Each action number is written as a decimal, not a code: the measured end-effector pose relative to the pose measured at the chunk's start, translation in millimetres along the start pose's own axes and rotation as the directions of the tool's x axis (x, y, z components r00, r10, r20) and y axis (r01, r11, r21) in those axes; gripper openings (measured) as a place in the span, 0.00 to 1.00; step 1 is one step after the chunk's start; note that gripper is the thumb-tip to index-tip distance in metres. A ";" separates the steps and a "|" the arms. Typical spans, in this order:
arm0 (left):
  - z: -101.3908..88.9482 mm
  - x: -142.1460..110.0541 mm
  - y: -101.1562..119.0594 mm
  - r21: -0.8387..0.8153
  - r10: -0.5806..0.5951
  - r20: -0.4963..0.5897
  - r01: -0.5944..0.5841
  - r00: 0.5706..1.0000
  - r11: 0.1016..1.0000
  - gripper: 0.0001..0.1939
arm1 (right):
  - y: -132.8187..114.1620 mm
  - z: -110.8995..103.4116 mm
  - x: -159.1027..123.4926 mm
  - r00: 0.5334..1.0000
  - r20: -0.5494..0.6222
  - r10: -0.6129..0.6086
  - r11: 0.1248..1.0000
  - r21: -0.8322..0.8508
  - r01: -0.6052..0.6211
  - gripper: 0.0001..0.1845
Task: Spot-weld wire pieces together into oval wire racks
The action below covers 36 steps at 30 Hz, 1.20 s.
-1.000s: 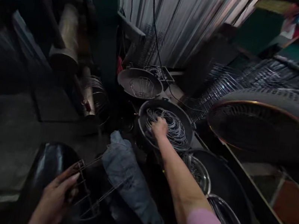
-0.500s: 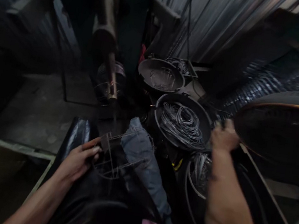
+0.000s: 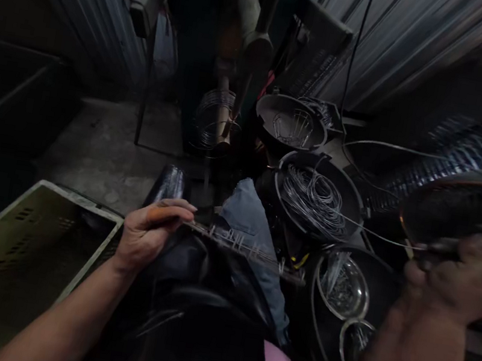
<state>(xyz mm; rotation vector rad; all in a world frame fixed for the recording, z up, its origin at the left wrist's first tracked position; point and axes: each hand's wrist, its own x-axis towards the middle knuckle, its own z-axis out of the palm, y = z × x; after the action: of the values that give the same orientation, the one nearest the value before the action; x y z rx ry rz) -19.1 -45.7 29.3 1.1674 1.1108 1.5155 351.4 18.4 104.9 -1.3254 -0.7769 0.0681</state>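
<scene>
My left hand (image 3: 151, 232) is closed on one end of a wire frame (image 3: 248, 250), which is seen nearly edge-on above my lap. The thumb and fingers pinch it at its left end. Out to the right, my right hand (image 3: 467, 280) is raised and closed around a thin metal wire (image 3: 379, 235). This wire stretches from the hand back over a dark basin (image 3: 359, 220) filled with loose wire rings (image 3: 311, 198). Blur hides the right fingertips.
Ahead stands a machine arm (image 3: 232, 90) with wire rings hanging near its tip. Behind the ring basin, another basin (image 3: 264, 108) holds a wire cage (image 3: 292, 129). A metal bowl (image 3: 363, 291) with small parts sits at right. At left is a yellowish crate (image 3: 42, 189).
My right hand has risen from beside the ring basin and moved right and nearer, drawing a wire with it. The wire frame in my left hand has tipped from face-on to nearly edge-on.
</scene>
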 end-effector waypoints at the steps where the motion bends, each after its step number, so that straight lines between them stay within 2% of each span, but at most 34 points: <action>1: -4.9 -1.5 5.1 0.088 0.116 0.087 -0.123 0.989 0.988 0.08 | -2.3 2.6 -1.0 0.999 0.024 -0.048 0.998 0.042 0.047 0.08; 2: -11.4 -2.8 7.1 0.162 0.179 0.181 -0.209 0.967 0.964 0.09 | -4.1 4.8 -3.6 0.996 0.069 -0.064 0.995 0.081 0.059 0.08; 4: -28.1 -5.2 3.2 0.294 0.176 0.321 -0.275 0.931 0.915 0.12 | -5.4 8.4 -15.4 0.977 0.212 0.026 0.987 0.150 -0.058 0.09; 5: -37.4 -6.9 -1.1 0.362 0.134 0.335 -0.259 0.933 0.896 0.13 | -4.6 10.1 -24.4 0.954 0.288 0.086 0.974 0.176 -0.141 0.09; 7: -55.7 -11.6 -8.6 0.479 -0.036 0.348 -0.145 0.937 0.866 0.15 | -0.8 13.4 -46.6 0.877 0.433 0.206 0.924 0.209 -0.320 0.10; 8: -64.0 -14.4 -10.1 0.517 -0.138 0.386 -0.090 0.912 0.851 0.16 | 1.8 15.0 -58.3 0.833 0.486 0.263 0.891 0.208 -0.403 0.11; 9: -71.2 -17.4 -9.5 0.541 -0.236 0.451 -0.054 0.861 0.839 0.17 | 4.3 16.4 -69.3 0.789 0.526 0.317 0.858 0.196 -0.475 0.12; 10: -77.3 -20.2 -7.1 0.549 -0.317 0.526 -0.030 0.789 0.835 0.19 | 6.5 17.6 -79.1 0.749 0.554 0.364 0.825 0.182 -0.535 0.13; 12: -85.4 -24.8 0.3 0.523 -0.413 0.635 0.030 0.653 0.852 0.22 | 9.2 19.0 -93.2 0.699 0.576 0.424 0.779 0.162 -0.606 0.14; 13: -86.9 -26.4 3.2 0.496 -0.439 0.643 0.096 0.627 0.863 0.22 | 10.0 19.1 -97.5 0.691 0.576 0.436 0.770 0.159 -0.618 0.14; 14: -86.5 -27.3 4.3 0.465 -0.461 0.605 0.181 0.649 0.867 0.22 | 10.6 18.8 -100.0 0.689 0.575 0.441 0.767 0.157 -0.623 0.14; 15: -83.6 -27.6 3.0 0.440 -0.479 0.522 0.259 0.706 0.860 0.21 | 11.3 18.1 -101.4 0.688 0.574 0.444 0.766 0.155 -0.624 0.13; 17: -70.4 -26.5 -7.2 0.434 -0.462 0.254 0.327 0.850 0.840 0.18 | 13.5 15.8 -101.8 0.678 0.575 0.457 0.760 0.143 -0.634 0.13; 18: -60.8 -25.2 -15.0 0.481 -0.401 0.131 0.296 0.907 0.825 0.18 | 15.1 14.4 -101.5 0.665 0.584 0.465 0.753 0.135 -0.644 0.13; 19: -50.2 -23.6 -23.4 0.539 -0.325 0.077 0.235 0.943 0.809 0.19 | 17.0 12.7 -101.1 0.653 0.594 0.470 0.746 0.128 -0.653 0.12; 21: -30.6 -19.7 -37.7 0.646 -0.264 0.116 0.129 0.958 0.752 0.20 | 20.7 8.7 -99.6 0.637 0.612 0.469 0.743 0.117 -0.659 0.12; 24: -18.3 -15.9 -43.5 0.730 -0.312 0.235 0.045 0.921 0.682 0.14 | 24.9 -0.1 -93.8 0.658 0.599 0.455 0.764 0.117 -0.635 0.13; 27: -28.9 -19.0 -34.0 0.676 -0.350 0.279 0.077 0.894 0.733 0.15 | 29.0 -11.5 -83.2 0.697 0.575 0.429 0.796 0.123 -0.592 0.10; 29: -39.6 -25.7 -26.7 0.606 -0.418 0.219 0.213 0.882 0.767 0.21 | 33.1 -19.0 -75.9 0.716 0.561 0.414 0.805 0.142 -0.577 0.08; 30: -43.7 -30.4 -23.7 0.559 -0.476 0.172 0.313 0.862 0.768 0.23 | 35.6 -22.4 -72.8 0.720 0.558 0.413 0.801 0.154 -0.579 0.07; 31: -46.1 -35.8 -20.9 0.490 -0.543 0.123 0.425 0.831 0.761 0.24 | 38.0 -25.4 -70.5 0.720 0.557 0.414 0.795 0.166 -0.584 0.07; 33: -45.6 -47.7 -15.3 0.263 -0.674 0.059 0.640 0.736 0.722 0.23 | 42.4 -30.2 -67.7 0.718 0.557 0.418 0.783 0.181 -0.596 0.07; 34: -42.9 -53.1 -12.2 0.110 -0.720 0.038 0.713 0.693 0.692 0.23 | 43.9 -31.7 -67.2 0.718 0.557 0.417 0.782 0.183 -0.596 0.07; 36: -35.2 -59.7 -5.6 -0.181 -0.781 -0.011 0.767 0.624 0.616 0.24 | 45.3 -32.5 -67.0 0.714 0.569 0.409 0.785 0.180 -0.593 0.06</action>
<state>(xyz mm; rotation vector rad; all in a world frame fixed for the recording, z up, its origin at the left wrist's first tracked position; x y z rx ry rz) -43.8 -107.1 8.0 0.3747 1.2950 0.9262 335.8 -27.4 32.4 -1.1439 -0.7574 1.0039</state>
